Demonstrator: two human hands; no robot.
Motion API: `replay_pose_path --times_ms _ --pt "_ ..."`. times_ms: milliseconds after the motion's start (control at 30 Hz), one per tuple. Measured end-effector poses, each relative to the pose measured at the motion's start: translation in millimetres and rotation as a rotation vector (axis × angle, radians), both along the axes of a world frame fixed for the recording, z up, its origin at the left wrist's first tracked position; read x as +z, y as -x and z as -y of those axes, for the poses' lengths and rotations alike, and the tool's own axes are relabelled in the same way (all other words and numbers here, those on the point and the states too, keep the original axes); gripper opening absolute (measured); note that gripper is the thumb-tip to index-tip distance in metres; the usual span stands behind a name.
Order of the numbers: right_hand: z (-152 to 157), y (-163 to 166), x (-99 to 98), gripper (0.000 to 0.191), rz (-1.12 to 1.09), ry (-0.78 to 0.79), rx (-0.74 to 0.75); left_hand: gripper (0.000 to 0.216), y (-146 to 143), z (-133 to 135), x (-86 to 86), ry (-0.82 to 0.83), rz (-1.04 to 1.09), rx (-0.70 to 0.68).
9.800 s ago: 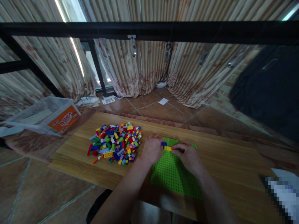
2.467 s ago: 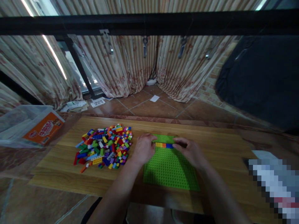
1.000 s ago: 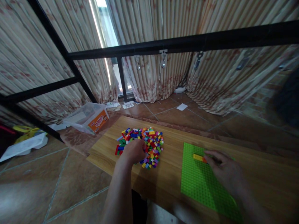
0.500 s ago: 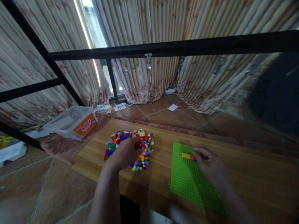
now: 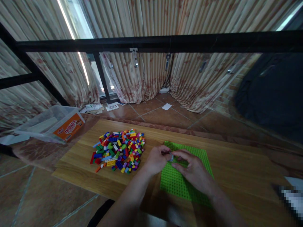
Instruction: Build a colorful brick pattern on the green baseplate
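Brick pile [image 5: 118,153] has been vacated by the left hand [image 5: 157,160]; a pale brick [image 5: 171,157] is pinched between it and the right hand [image 5: 193,168], occupying both, green board [image 5: 175,183] beneath.

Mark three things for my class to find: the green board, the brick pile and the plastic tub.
Green board [image 5: 177,182]: head view, on its bare studded surface.
Brick pile [image 5: 119,152]: head view, near its middle.
Plastic tub [image 5: 68,127]: head view, on its orange side.

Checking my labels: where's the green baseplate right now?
Head view, right of centre: the green baseplate lies on the wooden table, right of the brick pile, with the left grip over its left edge and the right grip over its middle.
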State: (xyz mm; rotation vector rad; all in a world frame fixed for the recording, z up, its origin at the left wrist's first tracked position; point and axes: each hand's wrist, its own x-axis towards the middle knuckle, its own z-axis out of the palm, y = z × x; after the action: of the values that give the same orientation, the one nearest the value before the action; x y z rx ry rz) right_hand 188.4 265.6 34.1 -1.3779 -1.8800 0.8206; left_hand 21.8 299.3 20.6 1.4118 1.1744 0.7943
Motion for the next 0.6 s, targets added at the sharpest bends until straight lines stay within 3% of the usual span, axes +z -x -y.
replay_pose_path --times_ms 200,400,600 --pt "-2 3 -2.5 0.031 0.053 0.021 -0.059 0.016 -3 -8 -5.5 0.0 0.038 -0.044" --pt "-5 1 -3.0 0.028 0.114 0.023 -0.017 0.018 -4 -12 -9.7 -0.003 0.036 -0.064" --pt "-3 1 -3.7 0.024 0.176 0.018 -0.013 0.021 -2 -12 -9.5 -0.042 -0.098 -0.072"
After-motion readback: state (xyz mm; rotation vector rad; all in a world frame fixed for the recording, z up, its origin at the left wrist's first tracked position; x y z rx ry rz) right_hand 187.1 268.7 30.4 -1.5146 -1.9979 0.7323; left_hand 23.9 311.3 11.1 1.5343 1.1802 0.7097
